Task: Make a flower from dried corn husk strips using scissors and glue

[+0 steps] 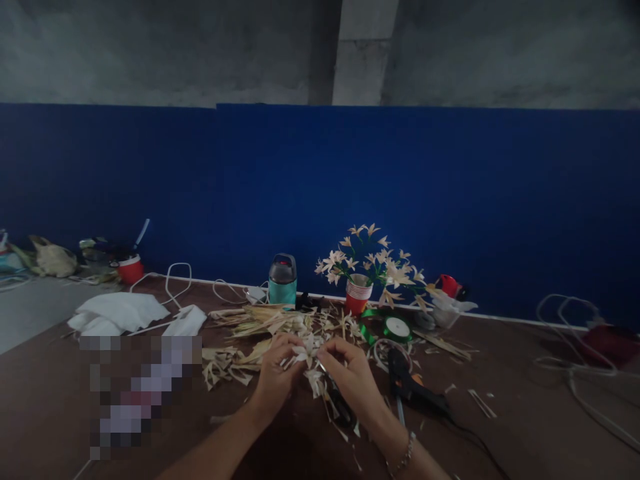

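A pale husk flower (309, 348) with pointed petals is held between my two hands above the brown table (280, 447). My left hand (277, 373) pinches its left side with thumb and fingers. From the right, my right hand (350, 373) closes thumb and index finger at the flower's edge. Dried husk strips (260, 321) and cut pieces lie scattered behind and below the hands. Beneath my right hand are black-handled scissors (341, 407), partly covered. A black glue gun (413, 387) rests just right of my right hand.
Finished flowers (395, 270) stand in a red and white cup (358, 293). Nearby are a green ribbon spool (397, 329) and a teal bottle (283, 287). White plastic (117, 312) lies left, a red cup (131, 269) behind it. Cables (575, 367) loop at right, before a blue partition (450, 180).
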`<state>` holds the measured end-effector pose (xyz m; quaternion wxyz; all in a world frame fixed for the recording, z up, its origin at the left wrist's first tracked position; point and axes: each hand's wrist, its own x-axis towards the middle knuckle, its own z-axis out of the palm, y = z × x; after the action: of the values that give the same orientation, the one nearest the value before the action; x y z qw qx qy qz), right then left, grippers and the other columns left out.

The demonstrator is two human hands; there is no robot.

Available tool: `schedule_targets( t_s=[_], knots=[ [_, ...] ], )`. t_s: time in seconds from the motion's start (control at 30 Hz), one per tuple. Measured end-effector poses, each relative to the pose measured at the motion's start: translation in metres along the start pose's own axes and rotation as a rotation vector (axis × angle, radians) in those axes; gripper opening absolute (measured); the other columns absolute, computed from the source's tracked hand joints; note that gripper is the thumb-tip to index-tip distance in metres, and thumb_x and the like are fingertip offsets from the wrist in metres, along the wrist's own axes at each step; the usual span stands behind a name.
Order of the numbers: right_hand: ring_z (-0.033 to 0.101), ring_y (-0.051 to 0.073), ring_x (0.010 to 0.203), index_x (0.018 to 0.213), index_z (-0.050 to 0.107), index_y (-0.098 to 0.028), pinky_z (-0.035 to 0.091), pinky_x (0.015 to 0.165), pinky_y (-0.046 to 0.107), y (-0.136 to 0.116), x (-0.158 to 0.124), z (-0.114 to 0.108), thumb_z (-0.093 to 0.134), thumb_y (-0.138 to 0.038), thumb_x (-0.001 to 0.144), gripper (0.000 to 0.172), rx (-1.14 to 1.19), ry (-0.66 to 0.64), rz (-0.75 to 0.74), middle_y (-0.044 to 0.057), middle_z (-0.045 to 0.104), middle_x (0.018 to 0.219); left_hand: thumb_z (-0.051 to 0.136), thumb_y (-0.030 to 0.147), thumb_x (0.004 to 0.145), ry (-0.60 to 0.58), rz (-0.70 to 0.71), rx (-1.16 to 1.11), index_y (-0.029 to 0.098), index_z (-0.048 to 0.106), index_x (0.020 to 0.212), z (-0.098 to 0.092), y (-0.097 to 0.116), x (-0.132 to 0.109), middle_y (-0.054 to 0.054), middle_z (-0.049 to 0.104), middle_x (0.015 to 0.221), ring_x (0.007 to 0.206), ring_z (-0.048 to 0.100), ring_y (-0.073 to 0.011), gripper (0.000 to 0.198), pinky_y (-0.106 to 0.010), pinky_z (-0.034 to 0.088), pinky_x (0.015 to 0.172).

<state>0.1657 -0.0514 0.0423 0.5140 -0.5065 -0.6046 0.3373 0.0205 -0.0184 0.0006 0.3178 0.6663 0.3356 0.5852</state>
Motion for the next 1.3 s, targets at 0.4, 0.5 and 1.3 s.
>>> schedule_targets(
  t_s=[0.4, 0.5, 1.3],
  knots=[
    [0.044, 0.013, 0.059, 0.057, 0.054, -0.017, 0.035, 0.057, 0.024, 0.0003, 0.0005, 0.0008, 0.055, -0.032, 0.069, 0.019, 0.002, -0.009, 0.008, -0.001, 0.051, 0.057, 0.06, 0.04, 0.073, 0.017, 0.066, 0.076, 0.017, 0.062, 0.057, 0.0002, 0.0017, -0.0007, -0.005, 0.06, 0.071, 0.073, 0.052, -0.0196, 0.028, -0.031, 0.039, 0.069],
    [0.044, 0.013, 0.058, 0.055, 0.053, -0.017, 0.036, 0.057, 0.024, -0.0007, 0.0004, 0.0002, 0.056, -0.032, 0.068, 0.02, -0.008, -0.006, 0.003, -0.001, 0.05, 0.056, 0.059, 0.043, 0.073, 0.011, 0.093, 0.077, 0.016, 0.06, 0.055, -0.0003, 0.0023, -0.0003, -0.005, 0.06, 0.071, 0.072, 0.052, -0.0192, 0.032, -0.03, 0.039, 0.069],
    [0.042, 0.011, 0.056, 0.059, 0.059, -0.015, 0.033, 0.056, 0.023, 0.004, 0.0055, -0.0034, 0.065, -0.03, 0.062, 0.017, 0.219, -0.116, 0.13, -0.003, 0.052, 0.056, 0.062, 0.039, 0.073, -0.042, 0.173, 0.103, 0.017, 0.056, 0.052, 0.0041, -0.0008, -0.006, -0.005, 0.059, 0.074, 0.078, 0.051, -0.0196, 0.031, -0.032, 0.041, 0.073]
  ],
)
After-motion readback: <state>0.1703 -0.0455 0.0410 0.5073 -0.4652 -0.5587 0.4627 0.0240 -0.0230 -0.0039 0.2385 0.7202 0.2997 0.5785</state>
